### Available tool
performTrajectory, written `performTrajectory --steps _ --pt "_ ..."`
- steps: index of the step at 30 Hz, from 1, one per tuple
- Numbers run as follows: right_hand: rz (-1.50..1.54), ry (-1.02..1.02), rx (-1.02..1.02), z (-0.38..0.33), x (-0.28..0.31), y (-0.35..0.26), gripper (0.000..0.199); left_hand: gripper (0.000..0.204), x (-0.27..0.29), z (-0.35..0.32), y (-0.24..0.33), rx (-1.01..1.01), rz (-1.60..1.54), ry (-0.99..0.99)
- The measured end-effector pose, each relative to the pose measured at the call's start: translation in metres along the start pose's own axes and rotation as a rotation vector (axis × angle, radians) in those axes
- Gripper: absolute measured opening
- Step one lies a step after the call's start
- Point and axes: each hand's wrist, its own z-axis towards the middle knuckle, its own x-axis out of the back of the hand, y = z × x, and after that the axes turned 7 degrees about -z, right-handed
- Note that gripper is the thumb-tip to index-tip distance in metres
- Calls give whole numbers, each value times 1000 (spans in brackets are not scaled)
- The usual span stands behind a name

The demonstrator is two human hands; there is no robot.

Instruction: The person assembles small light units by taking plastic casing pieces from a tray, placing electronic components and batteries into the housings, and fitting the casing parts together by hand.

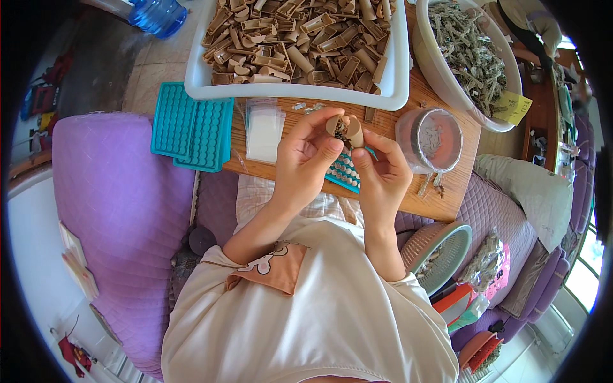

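Close together over the table's near edge, both hands hold a brown plastic casing (352, 135) made of hollow, rounded parts, with a gap between them. Dark brown and golden bits (341, 132) show inside that gap; their kind is unclear. My left hand (305, 156) pinches the left part between thumb and fingers. My right hand (385, 167) grips the right part, its thumb in front. Below the fingers lies a teal tray (345, 173) with rows of small whitish round pieces, partly hidden by my hands. Beside the right hand stands a clear tub (408, 137) holding small pale pieces.
A white bin (297, 94) heaped with brown casings fills the far side. Stacked teal trays (191, 127) and clear plastic bags (263, 134) lie left. A white basin (421, 54) of small wrapped bundles stands far right. A green basket (465, 246) rests beside my right elbow.
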Motion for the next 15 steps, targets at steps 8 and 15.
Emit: performTrajectory --steps 8,15 --pt "28 11 9 0 1 5 19 37 -6 -2 1 2 101 -70" --pt "-298 -180 25 4 6 8 19 29 -9 -4 -16 -187 496 -15"
